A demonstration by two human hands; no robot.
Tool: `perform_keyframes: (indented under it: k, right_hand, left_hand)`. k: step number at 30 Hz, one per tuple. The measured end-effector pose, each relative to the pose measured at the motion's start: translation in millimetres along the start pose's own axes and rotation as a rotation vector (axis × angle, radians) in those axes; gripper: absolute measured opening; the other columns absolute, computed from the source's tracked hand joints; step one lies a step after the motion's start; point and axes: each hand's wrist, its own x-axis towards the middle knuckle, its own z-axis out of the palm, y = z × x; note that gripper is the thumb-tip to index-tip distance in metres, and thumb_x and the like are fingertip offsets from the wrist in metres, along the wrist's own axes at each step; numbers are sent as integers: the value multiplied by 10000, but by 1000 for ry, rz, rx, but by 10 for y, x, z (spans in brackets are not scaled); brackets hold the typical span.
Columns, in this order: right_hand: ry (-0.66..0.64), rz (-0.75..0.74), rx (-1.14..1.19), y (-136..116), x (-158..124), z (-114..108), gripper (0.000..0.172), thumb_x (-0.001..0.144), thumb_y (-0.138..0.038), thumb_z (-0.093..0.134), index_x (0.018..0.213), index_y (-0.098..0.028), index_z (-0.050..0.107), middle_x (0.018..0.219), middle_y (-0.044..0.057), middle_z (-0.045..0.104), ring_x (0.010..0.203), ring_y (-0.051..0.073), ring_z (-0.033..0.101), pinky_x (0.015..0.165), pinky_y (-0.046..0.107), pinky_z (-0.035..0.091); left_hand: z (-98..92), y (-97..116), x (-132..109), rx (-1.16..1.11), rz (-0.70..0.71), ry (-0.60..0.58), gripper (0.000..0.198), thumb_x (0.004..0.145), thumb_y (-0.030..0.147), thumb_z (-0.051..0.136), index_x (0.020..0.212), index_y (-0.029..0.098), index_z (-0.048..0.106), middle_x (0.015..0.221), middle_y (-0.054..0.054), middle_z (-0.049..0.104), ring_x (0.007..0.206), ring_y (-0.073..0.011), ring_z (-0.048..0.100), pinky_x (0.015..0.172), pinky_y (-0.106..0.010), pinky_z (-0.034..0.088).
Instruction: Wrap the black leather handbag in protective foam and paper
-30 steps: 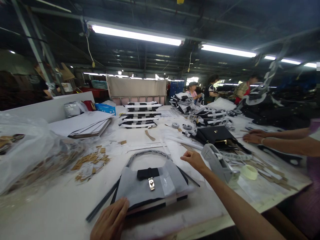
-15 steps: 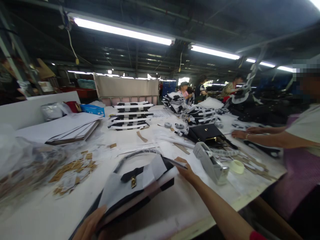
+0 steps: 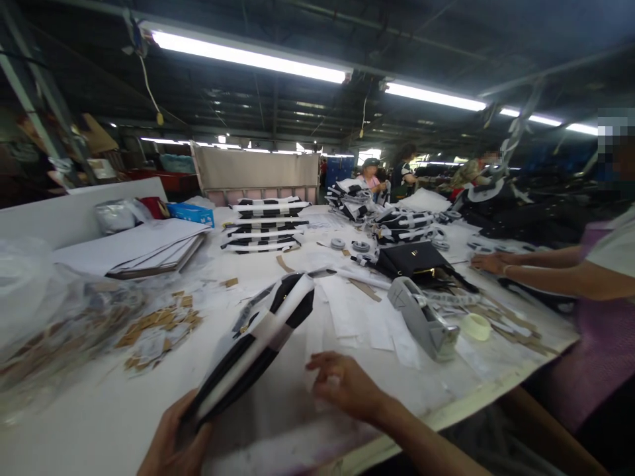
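My left hand (image 3: pixel 173 430) grips the near end of a black handbag (image 3: pixel 262 334), fingers on one side and thumb on the other. The bag is tilted on its edge, with white wrapping along its side and a wrapped handle (image 3: pixel 258 304) toward the far left. To the right of the bag, my right hand (image 3: pixel 344 387) is over the table, fingers curled in. Something pale shows at its fingertips, too blurred to name. White paper strips (image 3: pixel 342 311) lie just beyond this hand.
A grey tape dispenser (image 3: pixel 421 324) stands at the right, near a pale tape roll (image 3: pixel 475 327). Behind it lies another black bag (image 3: pixel 414 261). Wrapped bags (image 3: pixel 268 228) are lined up at the back. Brown scraps (image 3: pixel 163 324) lie left. A co-worker's arms (image 3: pixel 536 264) reach in from the right.
The bag has turned from its flat face to its edge, its far end swinging away. My right hand has left the bag and come nearer, and the dark pointed tool has left it.
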Motion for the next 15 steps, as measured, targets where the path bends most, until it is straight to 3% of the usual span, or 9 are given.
perform_keyframes:
  k: [2, 4, 7, 10, 13, 15]
  right_hand:
    - [-168, -118, 5, -41, -150, 286, 201, 758, -437, 739, 711, -242, 759, 1021, 28, 752, 1108, 217, 628, 1029, 346, 414]
    - [-265, -195, -9, -113, -248, 384, 248, 742, -497, 753, 720, -250, 765, 960, 16, 760, 1034, 200, 658, 1003, 317, 430]
    - [-142, -86, -139, -182, -205, 214, 302, 850, -506, 636, 809, -240, 772, 1031, 41, 750, 1027, 200, 661, 951, 312, 476]
    - [97, 115, -497, -73, 38, 28, 415, 938, -448, 490, 1173, -173, 693, 1345, 125, 604, 1309, 276, 490, 1131, 455, 321]
    - [58, 202, -753, 115, 321, 151, 652, 933, -476, 480, 1432, -57, 449, 1533, 200, 349, 1454, 333, 247, 1190, 536, 140]
    - [-25, 154, -771, 186, 496, 387, 706, 949, -510, 431, 1465, -30, 382, 1553, 212, 291, 1470, 330, 195, 1199, 520, 113]
  left_hand:
    - [11, 65, 24, -8, 13, 41, 415, 782, 546, 561, 1080, 260, 604, 1035, -23, 687, 928, -262, 681, 908, -385, 546]
    - [18, 173, 36, -28, 0, 74, 416, 772, 536, 563, 1063, 244, 619, 1022, -30, 689, 929, -261, 676, 911, -378, 542]
    - [12, 319, 40, -67, -40, 70, 419, 762, 520, 578, 1054, 223, 626, 1017, -39, 689, 936, -255, 669, 913, -363, 537]
    - [-11, 368, 42, -95, -107, 72, 446, 739, 533, 595, 1044, 208, 627, 999, -47, 688, 912, -255, 667, 891, -363, 542]
    - [-27, 339, 49, -113, -187, 82, 508, 705, 581, 612, 1044, 202, 626, 971, -50, 687, 879, -267, 666, 867, -386, 548]
    - [-24, 311, 59, -128, -225, 90, 547, 685, 613, 622, 1047, 203, 624, 957, -49, 687, 862, -275, 666, 855, -400, 551]
